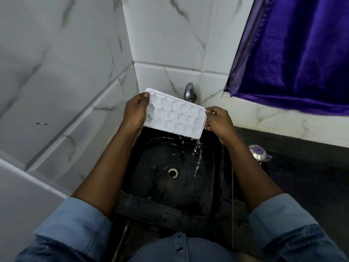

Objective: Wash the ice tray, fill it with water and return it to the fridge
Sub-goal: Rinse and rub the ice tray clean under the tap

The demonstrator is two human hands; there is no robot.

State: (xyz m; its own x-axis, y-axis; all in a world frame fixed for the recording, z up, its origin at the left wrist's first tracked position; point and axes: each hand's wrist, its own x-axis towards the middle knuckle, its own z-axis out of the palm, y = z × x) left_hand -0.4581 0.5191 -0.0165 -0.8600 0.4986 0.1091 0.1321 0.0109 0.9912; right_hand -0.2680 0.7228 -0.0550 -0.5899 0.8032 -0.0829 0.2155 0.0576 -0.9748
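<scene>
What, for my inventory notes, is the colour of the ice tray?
Plain white; the ice tray shows best in the head view.

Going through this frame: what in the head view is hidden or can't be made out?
Head view only:
- Tap: its outlet is hidden behind the ice tray, so running or off is unclear.
- Left hand, right hand: fingers under the tray are hidden.
- Steel item on the counter: too small to identify.

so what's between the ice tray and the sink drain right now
Only air and streams of water spilling off the lower corner of the ice tray into the black sink, falling right of the drain. The head view shows it.
</scene>
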